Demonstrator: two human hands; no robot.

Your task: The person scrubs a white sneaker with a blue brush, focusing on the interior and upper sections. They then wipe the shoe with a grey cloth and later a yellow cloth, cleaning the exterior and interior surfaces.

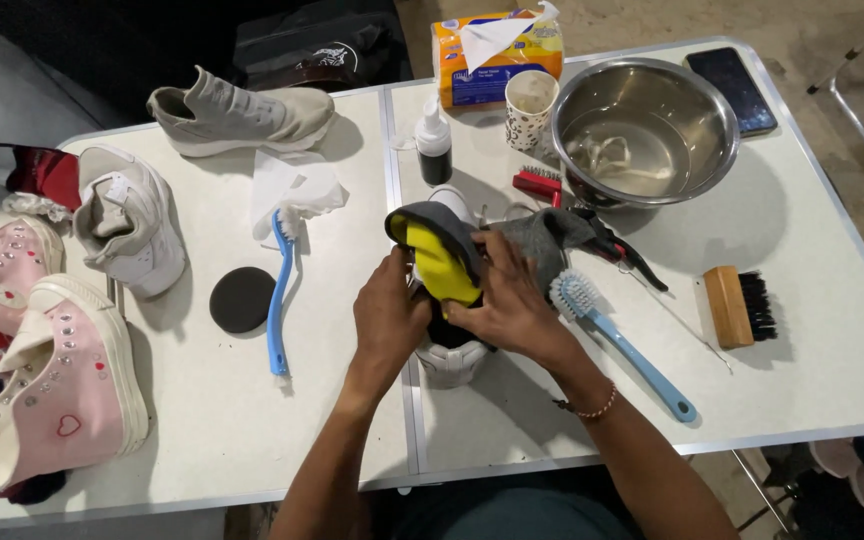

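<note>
Dead center of the frame, both hands are bunched on one shoe (449,362) standing on the white table (802,300). The left hand (389,312) wraps its left side, steadying it. The right hand (508,300) grips a yellow-and-grey cloth (439,262), pressing it onto the shoe's top, so the cloth sits just above and between both hands. The shoe's long axis seems to run toward the camera, though the hands cover most of it. A light blue brush (617,340) lies just right of the right wrist, nearer that hand.
</note>
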